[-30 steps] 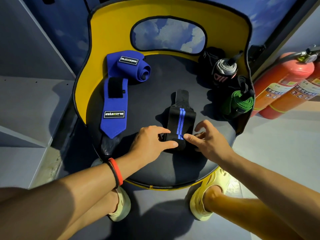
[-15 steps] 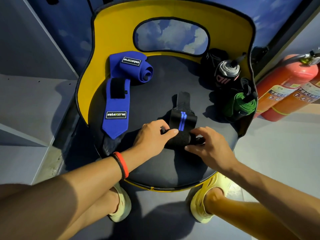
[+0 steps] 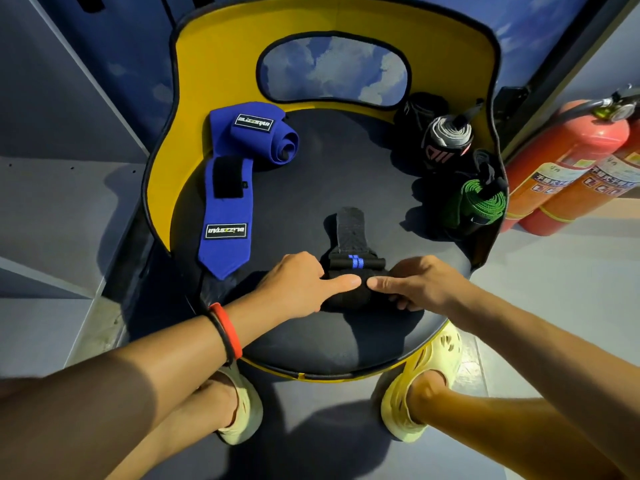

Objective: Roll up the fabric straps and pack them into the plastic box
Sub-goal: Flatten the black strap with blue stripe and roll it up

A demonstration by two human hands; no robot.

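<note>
The black fabric strap with two blue stripes lies at the near middle of the dark round chair seat, directly between my hands. Its rolled part lies crosswise, left to right; the flat tail runs straight away from me. My left hand curls round the roll's left end, my right hand round its right, fingertips nearly meeting on top, neither nearer. The roll looks thick and soft; I judge it must turn forward.
</note>
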